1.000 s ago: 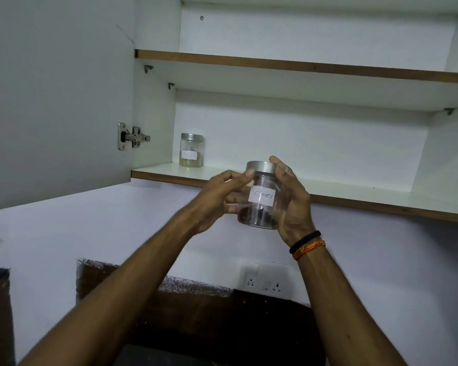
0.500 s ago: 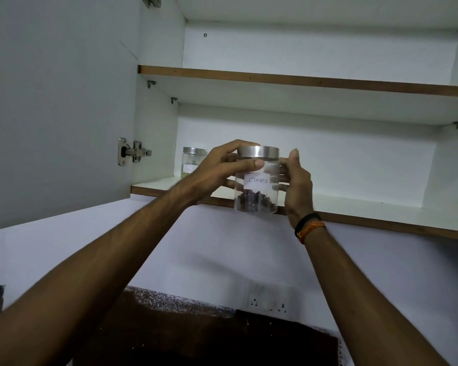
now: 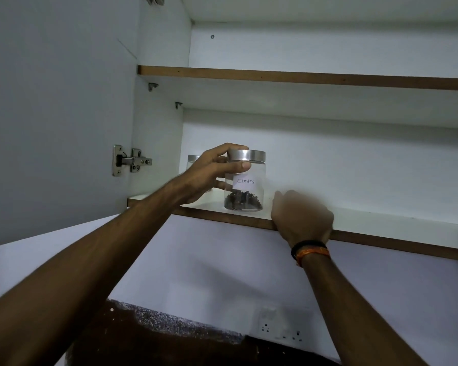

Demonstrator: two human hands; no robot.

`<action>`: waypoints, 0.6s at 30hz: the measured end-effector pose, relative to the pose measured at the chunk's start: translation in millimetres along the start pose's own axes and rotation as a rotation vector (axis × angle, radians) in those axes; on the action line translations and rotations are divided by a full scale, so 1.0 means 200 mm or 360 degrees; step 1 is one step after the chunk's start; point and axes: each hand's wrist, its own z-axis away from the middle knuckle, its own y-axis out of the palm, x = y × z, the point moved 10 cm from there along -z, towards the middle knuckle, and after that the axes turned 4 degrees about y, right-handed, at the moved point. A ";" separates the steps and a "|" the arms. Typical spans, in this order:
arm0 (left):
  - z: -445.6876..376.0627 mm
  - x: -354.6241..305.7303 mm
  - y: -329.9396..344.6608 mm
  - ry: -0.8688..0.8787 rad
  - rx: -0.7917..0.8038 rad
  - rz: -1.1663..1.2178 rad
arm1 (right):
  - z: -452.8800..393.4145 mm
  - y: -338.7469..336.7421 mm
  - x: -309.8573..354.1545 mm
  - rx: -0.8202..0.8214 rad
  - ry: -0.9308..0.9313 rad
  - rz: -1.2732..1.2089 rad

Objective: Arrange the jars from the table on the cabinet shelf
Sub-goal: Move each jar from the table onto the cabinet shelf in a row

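Observation:
A clear glass jar with a metal lid and a white label reading "cloves" stands upright on the lower cabinet shelf, near its front edge. Dark cloves lie at its bottom. My left hand grips the jar just under the lid, thumb in front and fingers over the rim. My right hand is off the jar, blurred, just right of it in front of the shelf edge, holding nothing. A second jar with a metal lid stands further back left, mostly hidden by my left hand.
The cabinet door stands open at the left with a metal hinge. An upper shelf runs above. Below is a white wall with a power socket and a dark countertop.
The jar went up and forward from in front of the shelf and now stands on it. My right hand has let go and dropped to the right; my left hand still grips it.

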 end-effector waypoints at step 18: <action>-0.31 0.30 -0.31 0.0077 -0.0129 -0.0576 | 0.02 -0.06 0.03 -0.0305 -0.0108 0.0010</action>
